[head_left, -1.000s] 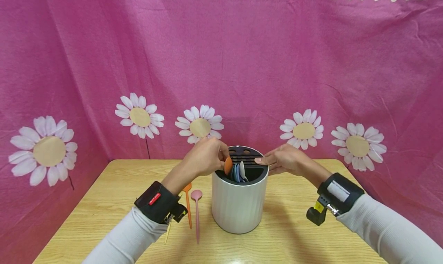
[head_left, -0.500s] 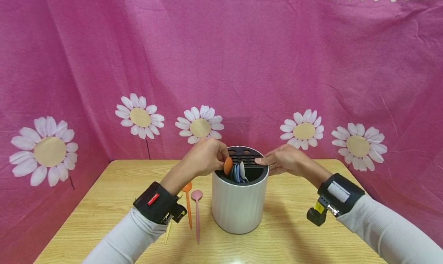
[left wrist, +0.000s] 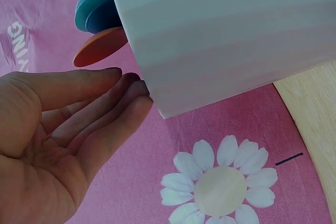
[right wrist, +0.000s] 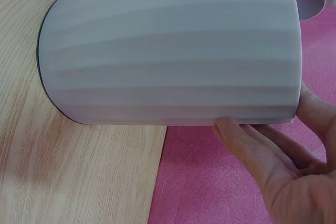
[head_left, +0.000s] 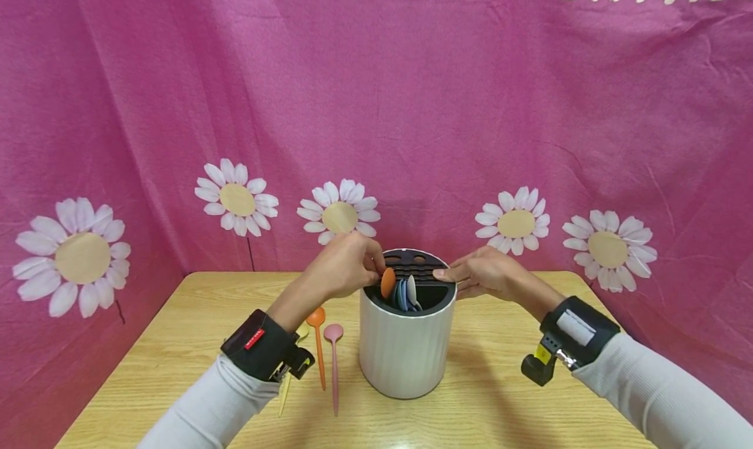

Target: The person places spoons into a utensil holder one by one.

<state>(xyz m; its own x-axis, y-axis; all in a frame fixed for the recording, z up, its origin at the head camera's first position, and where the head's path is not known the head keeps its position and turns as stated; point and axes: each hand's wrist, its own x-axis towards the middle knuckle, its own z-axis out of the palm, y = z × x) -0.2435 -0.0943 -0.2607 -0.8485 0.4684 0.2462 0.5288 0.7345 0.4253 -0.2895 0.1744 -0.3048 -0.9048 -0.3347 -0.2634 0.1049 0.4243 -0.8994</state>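
Observation:
A white ribbed utensil holder [head_left: 406,354] with a black slotted top [head_left: 414,266] stands upright on the table. Heads of an orange spoon [head_left: 387,283], several blue spoons [head_left: 401,295] and a pale spoon [head_left: 411,285] rise from its front opening. Just left of the orange spoon is my left hand [head_left: 347,266]. The left wrist view shows that hand's fingers [left wrist: 113,135] loosely bent at the holder's rim, a small gap below the orange spoon. My right hand [head_left: 485,272] grips the holder's right rim, thumb on top and fingers [right wrist: 252,150] against the outer wall.
On the wooden table [head_left: 500,390], left of the holder, lie a pink spoon [head_left: 334,364], another orange spoon [head_left: 319,344] and a yellow spoon [head_left: 285,393], the last partly behind the left wrist camera. A pink cloth [head_left: 412,109] with printed daisies hangs behind.
My left hand has let go of the orange spoon in the holder and shifted slightly left. The right hand and the holder have stayed in place.

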